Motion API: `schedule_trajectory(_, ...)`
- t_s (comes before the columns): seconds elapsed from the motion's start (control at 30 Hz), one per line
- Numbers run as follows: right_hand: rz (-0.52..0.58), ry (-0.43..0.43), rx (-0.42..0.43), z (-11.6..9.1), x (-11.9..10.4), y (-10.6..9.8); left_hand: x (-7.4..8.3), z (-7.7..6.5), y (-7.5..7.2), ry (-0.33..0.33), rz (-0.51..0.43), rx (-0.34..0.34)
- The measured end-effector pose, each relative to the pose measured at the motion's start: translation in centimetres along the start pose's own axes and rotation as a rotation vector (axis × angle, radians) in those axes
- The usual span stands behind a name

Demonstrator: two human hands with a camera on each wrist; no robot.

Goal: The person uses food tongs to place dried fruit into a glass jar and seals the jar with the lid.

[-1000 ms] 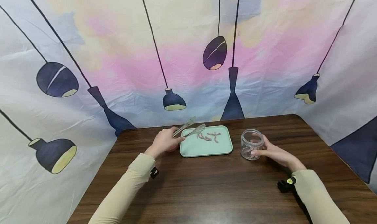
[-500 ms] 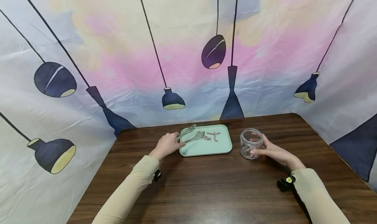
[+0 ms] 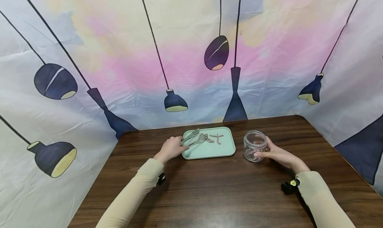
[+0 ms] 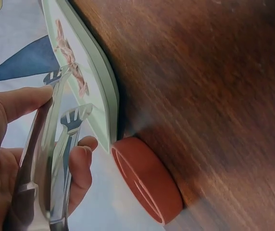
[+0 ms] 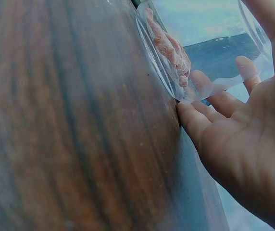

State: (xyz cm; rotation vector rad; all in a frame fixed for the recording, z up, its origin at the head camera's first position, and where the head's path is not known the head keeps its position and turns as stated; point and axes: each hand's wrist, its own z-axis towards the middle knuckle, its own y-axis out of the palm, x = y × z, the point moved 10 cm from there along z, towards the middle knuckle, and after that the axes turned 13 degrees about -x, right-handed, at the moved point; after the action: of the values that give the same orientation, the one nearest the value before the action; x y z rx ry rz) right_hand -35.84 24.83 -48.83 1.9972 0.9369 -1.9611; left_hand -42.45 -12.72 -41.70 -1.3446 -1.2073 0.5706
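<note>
My left hand (image 3: 173, 148) grips a pair of metal tongs (image 4: 45, 154), thumb on one arm and fingers round the other. The tongs' slotted, fork-like tips are spread and reach over the left part of a pale green tray (image 3: 206, 153). Several thin pinkish-brown strips (image 3: 217, 137) lie on this tray; some are close to the tips. Whether the tips touch any strip I cannot tell. To the tray's right, my right hand (image 3: 281, 154) holds an uncovered clear jar (image 3: 250, 142) upright on the table. Similar strips (image 5: 170, 50) lie at the jar's bottom.
Beside the tray's edge, below my left hand, lies a round reddish-brown lid (image 4: 152, 180); in the head view the hand hides it. The dark wooden table (image 3: 215, 191) extends in front. A cloth printed with lamps (image 3: 191, 71) hangs behind the table.
My left hand has moved slightly right and lowered the tongs, so their tips came down over the strips at the tray's left. The right hand and jar have stayed in place.
</note>
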Motion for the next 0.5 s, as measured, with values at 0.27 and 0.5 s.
schedule_trajectory(0.27, -0.008, -0.005, -0.002, 0.0, 0.1, 0.0, 0.6, -0.1, 0.3, 0.003, 0.032, -0.02)
schedule_trajectory(0.5, -0.001, -0.011, -0.002, 0.0, 0.0, 0.1, 1.1, -0.3, 0.6, 0.031, 0.045, -0.019)
